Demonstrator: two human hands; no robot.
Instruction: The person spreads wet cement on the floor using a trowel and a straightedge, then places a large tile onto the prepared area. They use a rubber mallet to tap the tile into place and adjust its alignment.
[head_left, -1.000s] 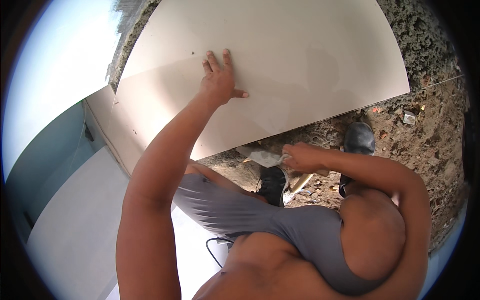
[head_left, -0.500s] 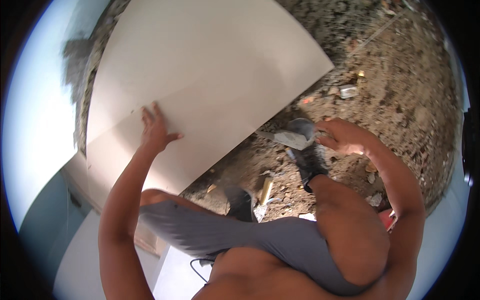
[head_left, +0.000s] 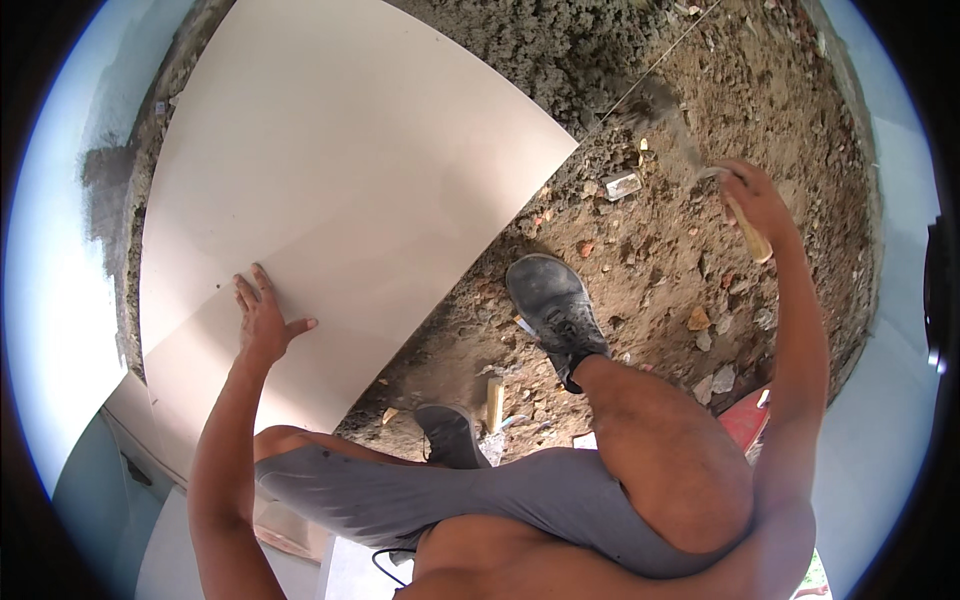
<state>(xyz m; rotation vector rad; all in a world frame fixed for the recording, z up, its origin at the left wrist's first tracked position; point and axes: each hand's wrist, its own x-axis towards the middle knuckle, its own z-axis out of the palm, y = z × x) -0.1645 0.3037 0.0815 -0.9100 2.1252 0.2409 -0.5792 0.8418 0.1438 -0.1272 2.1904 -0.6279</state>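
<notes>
My left hand lies with spread fingers on a large cream floor tile at the left and centre. My right hand grips a trowel by its wooden handle, out over the rough ground at the upper right. The trowel's blade is smeared by motion, beside a patch of grey mortar that borders the tile's far side. A taut string runs from near the tile's corner toward the top.
My shoes stand on loose soil with stones, a small wood piece and scraps. Pale blue walls curve along both sides. A red object lies by my right knee, partly hidden.
My view has shifted, so the tile sits further left. My right hand has swung the trowel from beside my foot up and rightward over the ground. My left hand remains on the tile.
</notes>
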